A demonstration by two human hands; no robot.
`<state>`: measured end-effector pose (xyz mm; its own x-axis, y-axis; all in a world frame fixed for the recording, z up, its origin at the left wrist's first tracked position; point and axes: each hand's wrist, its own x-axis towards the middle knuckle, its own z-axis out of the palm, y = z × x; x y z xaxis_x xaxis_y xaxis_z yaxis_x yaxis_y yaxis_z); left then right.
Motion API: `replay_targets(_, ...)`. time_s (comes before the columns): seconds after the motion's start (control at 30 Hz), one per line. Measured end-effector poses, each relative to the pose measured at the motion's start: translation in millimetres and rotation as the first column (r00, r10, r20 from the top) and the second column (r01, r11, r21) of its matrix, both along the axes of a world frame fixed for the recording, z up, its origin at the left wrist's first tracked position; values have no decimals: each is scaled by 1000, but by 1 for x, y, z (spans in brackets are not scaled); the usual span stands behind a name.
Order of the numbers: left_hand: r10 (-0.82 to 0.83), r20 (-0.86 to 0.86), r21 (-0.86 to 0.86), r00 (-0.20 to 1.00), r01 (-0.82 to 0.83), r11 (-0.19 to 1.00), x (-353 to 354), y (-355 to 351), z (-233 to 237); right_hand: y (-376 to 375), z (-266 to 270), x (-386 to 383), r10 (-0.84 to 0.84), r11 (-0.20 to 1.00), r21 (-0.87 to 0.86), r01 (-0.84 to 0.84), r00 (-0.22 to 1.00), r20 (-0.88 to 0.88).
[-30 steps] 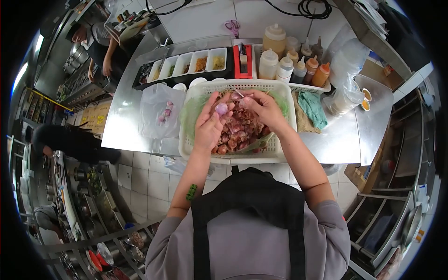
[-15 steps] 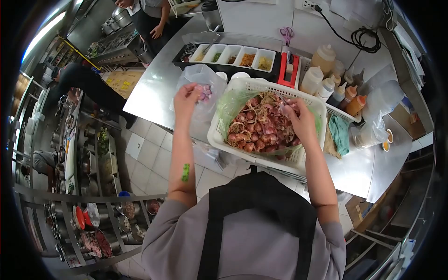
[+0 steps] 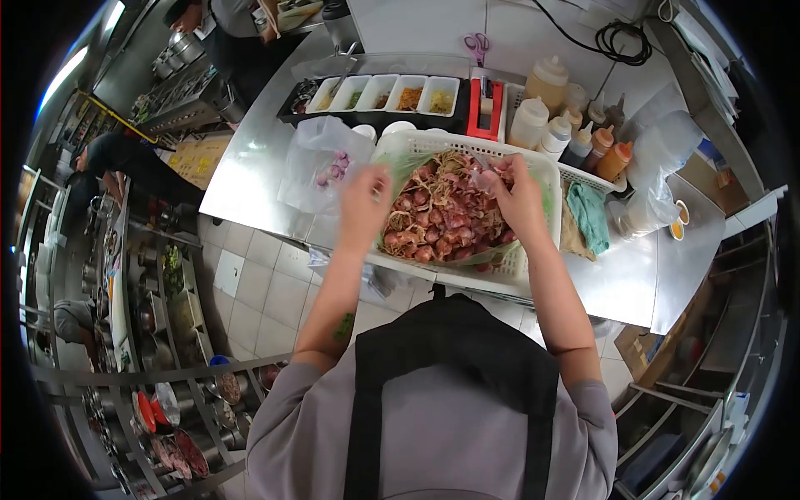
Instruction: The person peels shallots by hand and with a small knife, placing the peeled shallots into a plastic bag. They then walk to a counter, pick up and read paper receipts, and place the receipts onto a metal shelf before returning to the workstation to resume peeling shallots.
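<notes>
A white plastic basket [image 3: 546, 171], lined with a thin green bag [image 3: 406, 169], holds a heap of unpeeled red shallots [image 3: 442, 221] with loose skins and dry roots. Over the heap's right side is my right hand [image 3: 517, 200], fingers closed around a thin, pale, blade-like thing that I cannot make out fully. My left hand [image 3: 364, 204] is at the basket's left edge, its fingers curled and smeared by motion. Just left of it, a clear plastic bag [image 3: 312, 150] lies on the steel table with several peeled shallots [image 3: 335, 167] inside.
Behind the basket stand a row of spice tubs [image 3: 408, 96], a red holder [image 3: 483, 108] and purple-handled scissors [image 3: 477, 46]. Squeeze bottles [image 3: 529, 121] and a green cloth [image 3: 588, 217] are to the right. Other people [image 3: 137, 162] work at the left.
My left hand has moved right and down from the plastic bag to the basket's edge; the peeled shallots lie in the bag. My right hand stays over the heap. The view has shifted slightly.
</notes>
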<state>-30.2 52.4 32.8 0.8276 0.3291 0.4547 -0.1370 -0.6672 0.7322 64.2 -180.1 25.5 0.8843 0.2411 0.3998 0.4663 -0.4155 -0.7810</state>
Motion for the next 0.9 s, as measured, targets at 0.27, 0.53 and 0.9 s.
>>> replay_targets(0.27, -57, -228, 478, 972, 163, 863, 17, -22, -24, -3, 8, -6, 95, 994, -41, -99, 991, -90)
replay_targets(0.53, -76, -299, 52, 951, 96, 994, 11, -11, -11, -1, 6, -4, 147, 976, 174, -128, 984, -102)
replay_targets(0.9, -54, -82, -246, 995, 32, 969, -4, -26, -20, 46, 2, -44, 398, 889, -51, -454, 824, -403)
